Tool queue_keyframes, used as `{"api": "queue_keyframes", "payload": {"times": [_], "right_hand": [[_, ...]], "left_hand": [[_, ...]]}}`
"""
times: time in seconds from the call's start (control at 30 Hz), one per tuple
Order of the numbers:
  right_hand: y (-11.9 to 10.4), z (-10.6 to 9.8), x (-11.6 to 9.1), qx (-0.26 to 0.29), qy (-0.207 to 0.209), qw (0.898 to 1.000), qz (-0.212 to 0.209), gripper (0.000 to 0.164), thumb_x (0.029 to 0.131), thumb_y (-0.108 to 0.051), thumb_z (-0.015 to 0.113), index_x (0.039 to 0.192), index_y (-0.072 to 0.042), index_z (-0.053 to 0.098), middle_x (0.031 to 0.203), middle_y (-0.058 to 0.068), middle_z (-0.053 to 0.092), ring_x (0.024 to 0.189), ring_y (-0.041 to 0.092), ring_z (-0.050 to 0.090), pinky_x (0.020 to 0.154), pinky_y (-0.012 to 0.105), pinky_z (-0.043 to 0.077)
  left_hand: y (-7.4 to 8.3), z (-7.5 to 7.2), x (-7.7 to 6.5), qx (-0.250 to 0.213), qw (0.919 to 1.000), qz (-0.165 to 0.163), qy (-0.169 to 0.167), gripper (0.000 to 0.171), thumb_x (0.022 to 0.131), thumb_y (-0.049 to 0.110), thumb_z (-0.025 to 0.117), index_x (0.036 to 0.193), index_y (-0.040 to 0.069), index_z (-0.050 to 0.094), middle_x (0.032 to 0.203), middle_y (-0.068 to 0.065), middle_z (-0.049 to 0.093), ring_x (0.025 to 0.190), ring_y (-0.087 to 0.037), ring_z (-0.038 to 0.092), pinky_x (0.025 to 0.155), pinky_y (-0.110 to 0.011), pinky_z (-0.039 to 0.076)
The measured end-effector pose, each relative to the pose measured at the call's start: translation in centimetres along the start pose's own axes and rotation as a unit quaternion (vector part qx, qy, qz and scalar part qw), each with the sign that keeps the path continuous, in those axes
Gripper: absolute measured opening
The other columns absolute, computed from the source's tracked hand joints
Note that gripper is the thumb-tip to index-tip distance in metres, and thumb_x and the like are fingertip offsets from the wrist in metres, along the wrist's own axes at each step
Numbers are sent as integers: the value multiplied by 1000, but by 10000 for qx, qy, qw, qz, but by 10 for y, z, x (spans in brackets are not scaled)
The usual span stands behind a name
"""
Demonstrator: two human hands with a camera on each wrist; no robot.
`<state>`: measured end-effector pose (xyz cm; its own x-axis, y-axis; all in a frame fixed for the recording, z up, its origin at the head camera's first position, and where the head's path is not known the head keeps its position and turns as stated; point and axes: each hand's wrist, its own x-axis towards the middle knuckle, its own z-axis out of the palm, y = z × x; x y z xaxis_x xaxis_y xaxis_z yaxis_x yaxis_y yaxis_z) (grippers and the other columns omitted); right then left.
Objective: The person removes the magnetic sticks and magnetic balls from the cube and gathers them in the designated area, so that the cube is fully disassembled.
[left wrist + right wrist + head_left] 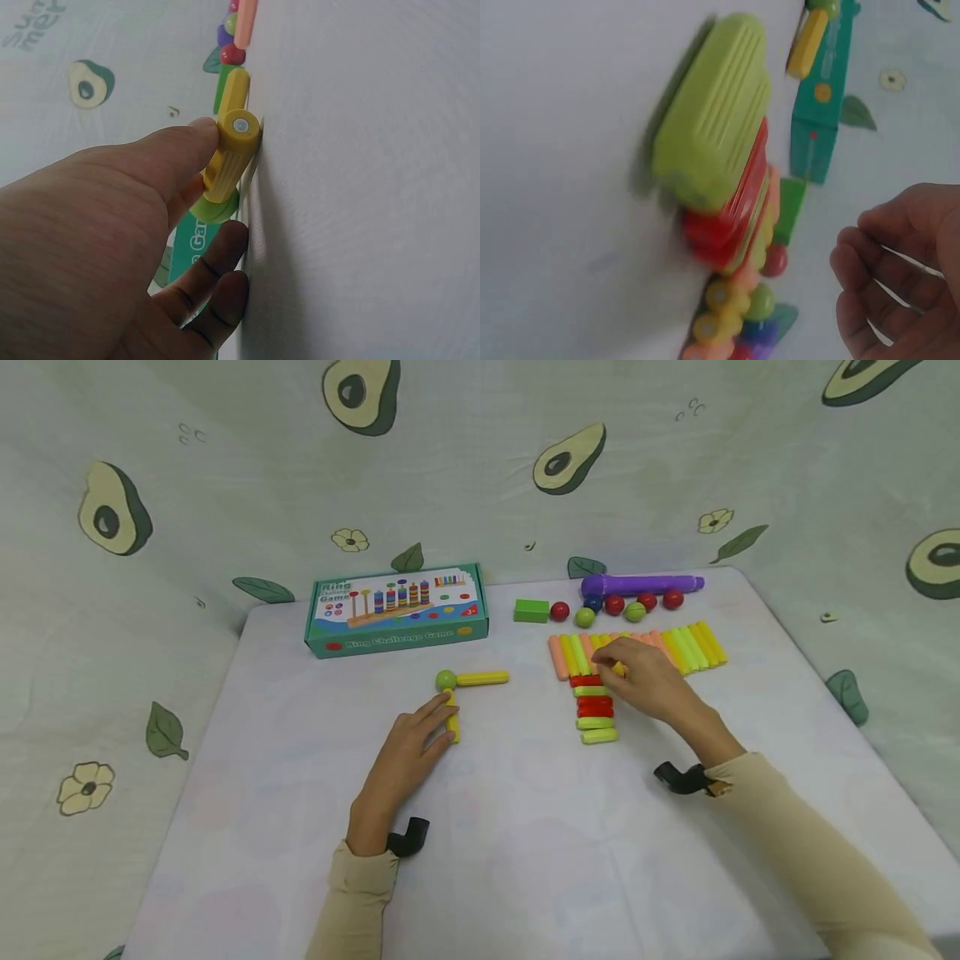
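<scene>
My left hand (408,747) pinches a yellow stick (453,727) between thumb and forefinger, its round end with a small metal disc (241,125) facing the left wrist camera. The stick's far end meets a green ball (446,680), and a second yellow stick (482,678) runs rightward from that ball. My right hand (637,677) hovers over the sorted sticks, its fingers loosely bent with nothing between them. Below it lies a column of short red and light green sticks (597,723). Partly hidden behind that hand is a row of longer pink, yellow and green sticks (697,647).
A green game box (397,610) lies at the back left. Right of it are a green block (531,611), several balls, including a red ball (559,612) and a dark blue ball (593,603), and a purple wand-shaped thing (645,585). A patterned cloth hangs behind the table.
</scene>
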<state>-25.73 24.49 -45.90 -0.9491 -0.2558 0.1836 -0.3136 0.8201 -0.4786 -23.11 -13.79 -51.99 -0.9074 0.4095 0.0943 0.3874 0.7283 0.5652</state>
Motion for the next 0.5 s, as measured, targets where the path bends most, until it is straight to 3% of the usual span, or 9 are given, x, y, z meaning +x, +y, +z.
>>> {"api": "queue_keyframes", "payload": {"times": [0.13,0.2,0.37,0.5], "right_hand": [[-24,22,14,84,-202,9968,-772,20,95,-7,64,112,1,70,100,10,67,92,26,60,83,44,54],[-34,33,23,77,-344,9947,-963,20,95,-9,66,112,1,70,101,9,68,93,24,61,84,42,54],[-57,59,45,76,-840,9902,-1113,25,95,-14,69,116,-1,70,108,9,67,100,23,61,90,39,53],[-70,73,61,-114,-994,9883,-1153,27,94,-14,69,119,-2,70,113,9,66,105,24,61,95,39,51]], "left_hand": [[2,0,0,-10,10000,-17,-19,45,100,29,63,145,25,55,159,11,35,118,-22,49,96,-40,45],[3,0,0,-16,10000,-13,-29,45,101,29,62,144,25,55,159,11,35,117,-23,49,95,-40,45],[2,-1,-1,38,10000,-75,-21,44,100,29,63,144,25,56,158,12,35,118,-23,50,96,-40,45],[2,0,-2,72,9999,-108,-16,44,100,29,63,143,26,56,158,14,34,117,-22,50,96,-39,45]]}}
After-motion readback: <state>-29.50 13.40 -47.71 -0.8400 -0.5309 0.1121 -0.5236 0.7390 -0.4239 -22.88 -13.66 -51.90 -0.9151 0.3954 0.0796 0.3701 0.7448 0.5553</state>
